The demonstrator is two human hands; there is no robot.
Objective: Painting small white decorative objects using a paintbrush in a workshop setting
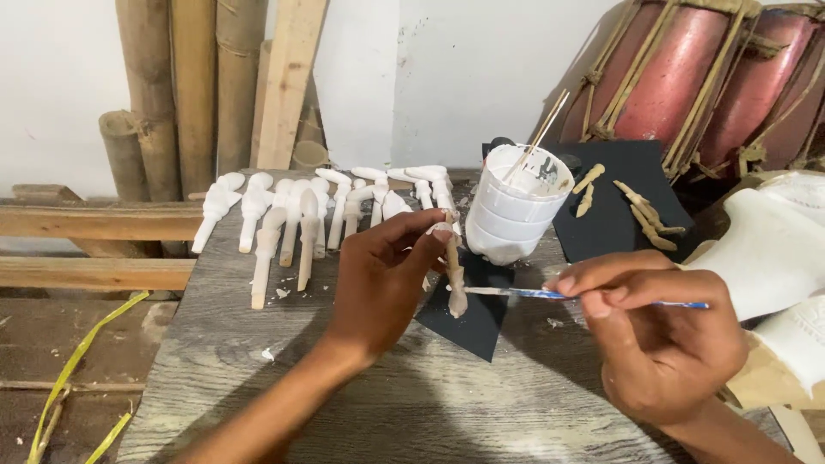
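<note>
Far left: bamboo poles (193,86) and a pale plank (290,82) lean upright against the white wall; yellow strap (73,369) trails over the floor below.

Grey wood-grain table (284,378). Along its far edge, a row of white carved pieces (301,206) — long pegs with rounded heads, lying side by side, some touching.

Left hand (378,279) raised over the table, fingers pinched shut around the upper end of a slim wooden piece (454,275). The piece hangs roughly upright, partly coated white, its lower end over a black sheet (473,326) lying on the table.

Just behind it, a white ribbed plastic container (516,210), cut open at the top, a thin stick (537,137) leaning out of it.

Right hand (657,331) closed on a thin brush (584,296) held almost level — blue-and-white handle, tip touching the lower part of the wooden piece.

Beyond the container, a second black sheet (623,193) carrying several tan uncoated pieces (644,215). Behind it, red drums (687,69) laced with cord. Far right: white moulded forms (773,249), cut off by the frame edge.
</note>
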